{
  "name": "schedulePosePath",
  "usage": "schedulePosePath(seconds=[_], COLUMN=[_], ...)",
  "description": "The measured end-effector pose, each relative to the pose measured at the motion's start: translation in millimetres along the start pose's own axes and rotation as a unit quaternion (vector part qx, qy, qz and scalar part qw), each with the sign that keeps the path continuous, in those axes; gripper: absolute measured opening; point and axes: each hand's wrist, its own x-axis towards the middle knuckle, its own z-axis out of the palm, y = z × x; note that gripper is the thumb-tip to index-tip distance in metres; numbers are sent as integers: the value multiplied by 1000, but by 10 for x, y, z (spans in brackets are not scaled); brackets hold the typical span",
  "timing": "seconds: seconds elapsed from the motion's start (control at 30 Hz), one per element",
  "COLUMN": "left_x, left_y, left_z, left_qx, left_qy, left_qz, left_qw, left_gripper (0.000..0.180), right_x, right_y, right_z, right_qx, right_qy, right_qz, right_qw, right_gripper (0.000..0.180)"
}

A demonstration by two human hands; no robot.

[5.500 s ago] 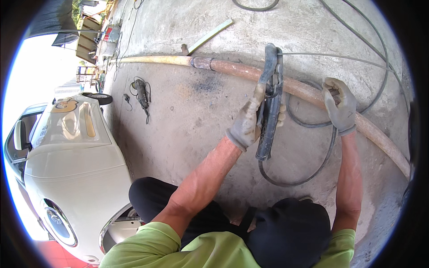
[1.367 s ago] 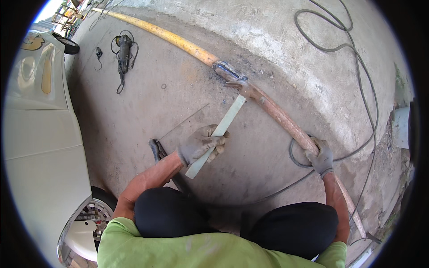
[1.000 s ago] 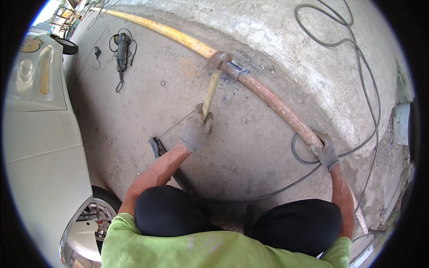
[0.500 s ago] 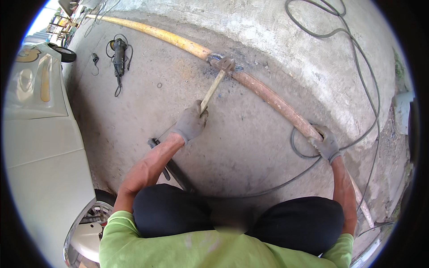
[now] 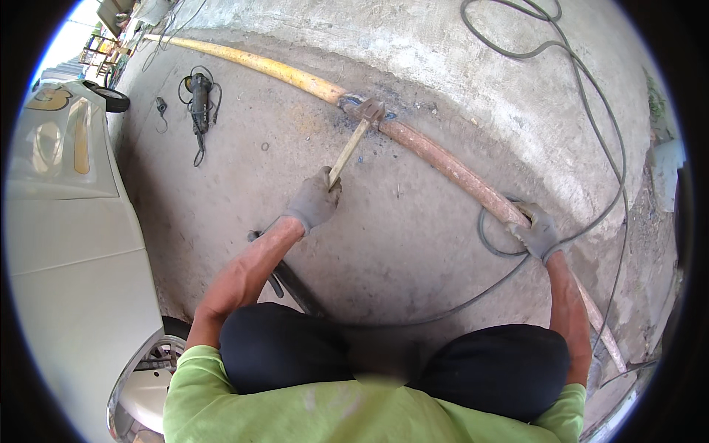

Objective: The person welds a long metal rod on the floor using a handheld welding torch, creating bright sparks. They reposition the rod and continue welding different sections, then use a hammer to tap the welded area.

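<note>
Gloved in grey, my left hand (image 5: pixel 314 199) is closed around the wooden handle of a hammer (image 5: pixel 350 152). Its rusty metal head lies against the dark, scorched joint (image 5: pixel 350 101) between two lengths of pipe, and hides part of it. My right hand (image 5: pixel 538 230), also gloved, wraps the reddish-brown pipe (image 5: pixel 450 170) farther down to the right. Beyond the joint, a yellow, worn pipe (image 5: pixel 273 69) runs to the far left. The reddish pipe passes on behind my right forearm toward the lower right.
An angle grinder (image 5: pixel 199 103) lies on the concrete at the upper left, near a small corded piece (image 5: pixel 161 105). A pale vehicle body (image 5: pixel 74 273) stands along the left. Black cable (image 5: pixel 609 148) loops at the right. A black bar-like tool (image 5: pixel 299 288) lies by my left forearm.
The whole view has shifted slightly. Both hands keep their grips, and the hammer head stays at the joint.
</note>
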Motion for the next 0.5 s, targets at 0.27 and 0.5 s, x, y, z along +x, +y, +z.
schedulePosePath(seconds=[0.27,0.5], left_x=[-140,-38], left_y=[171,32], left_z=[-16,-15], left_qx=[-126,-51], left_qy=[-34,-48], left_qz=[-74,-80], left_qw=[989,994], left_gripper=[18,23], right_x=[-77,-134], right_y=[128,126], right_z=[41,16], right_qx=[-84,-67], right_qy=[36,80], right_qz=[-33,-50], right_qw=[995,993], right_gripper=[57,58])
